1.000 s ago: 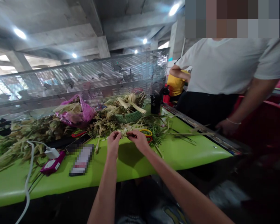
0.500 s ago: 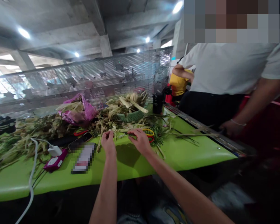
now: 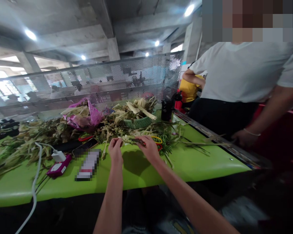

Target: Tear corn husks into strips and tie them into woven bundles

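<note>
My left hand (image 3: 115, 150) is closed in a pinch above the near side of the green tabletop; what its fingertips hold, if anything, is too small to make out. Just to its right, my right hand (image 3: 148, 149) grips a dark green plant stem (image 3: 137, 140) pointing left. Pale green bits lie between and behind the two hands. Right beside the right hand rest scissors with yellow and red handles (image 3: 158, 139). Behind the hands spreads a heap of dry stalks and leaves (image 3: 109, 131).
A green basket (image 3: 139, 123) of stalks and a pink plastic bag (image 3: 95, 113) stand behind. Phones (image 3: 88, 165), a purple power strip (image 3: 60, 166) and a white cable (image 3: 35, 175) lie left. A black canister (image 3: 166, 110) stands back right. A person in a white shirt (image 3: 241, 71) stands right.
The dark green stem in my right hand shows more plainly now. Both hands keep nearly the same place. The view has shifted slightly, and the standing person's torso has turned.
</note>
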Motion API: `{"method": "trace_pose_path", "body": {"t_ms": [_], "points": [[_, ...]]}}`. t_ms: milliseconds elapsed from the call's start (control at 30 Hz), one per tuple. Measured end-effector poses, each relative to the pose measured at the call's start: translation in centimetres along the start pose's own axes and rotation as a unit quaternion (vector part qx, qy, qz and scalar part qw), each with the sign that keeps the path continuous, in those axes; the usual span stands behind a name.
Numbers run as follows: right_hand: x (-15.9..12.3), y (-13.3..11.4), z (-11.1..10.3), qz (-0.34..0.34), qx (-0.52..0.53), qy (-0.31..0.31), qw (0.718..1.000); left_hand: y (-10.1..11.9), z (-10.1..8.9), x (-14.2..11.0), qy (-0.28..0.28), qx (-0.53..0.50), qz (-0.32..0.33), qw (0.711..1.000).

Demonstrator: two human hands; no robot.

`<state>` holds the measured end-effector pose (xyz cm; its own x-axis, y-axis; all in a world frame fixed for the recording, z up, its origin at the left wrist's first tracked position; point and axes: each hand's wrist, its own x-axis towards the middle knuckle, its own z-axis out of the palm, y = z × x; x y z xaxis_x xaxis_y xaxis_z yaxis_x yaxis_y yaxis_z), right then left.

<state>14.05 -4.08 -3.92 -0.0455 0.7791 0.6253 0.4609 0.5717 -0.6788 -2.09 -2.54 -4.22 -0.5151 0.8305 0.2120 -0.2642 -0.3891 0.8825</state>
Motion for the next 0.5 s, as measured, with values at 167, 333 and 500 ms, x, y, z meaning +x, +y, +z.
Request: {"method": "trace_pose_path", "body": {"t_ms": [167,333,500], "points": [[0.0,0.1,0.4,0.027,0.035,-0.064,0.997,0.3,0.1,-0.4,-0.038,-0.015,-0.032,0.999],[0.2,1.1,0.8,0.086,0.093,-0.076,0.989,0.2,0.3,-0.8,-0.1,0.0,-0.099,0.99],[0.5,1.4,0.8,0.125,0.132,-0.045,0.982,-0.1,1.0,-1.5,-0.238,0.08,-0.112,0.961]]}}
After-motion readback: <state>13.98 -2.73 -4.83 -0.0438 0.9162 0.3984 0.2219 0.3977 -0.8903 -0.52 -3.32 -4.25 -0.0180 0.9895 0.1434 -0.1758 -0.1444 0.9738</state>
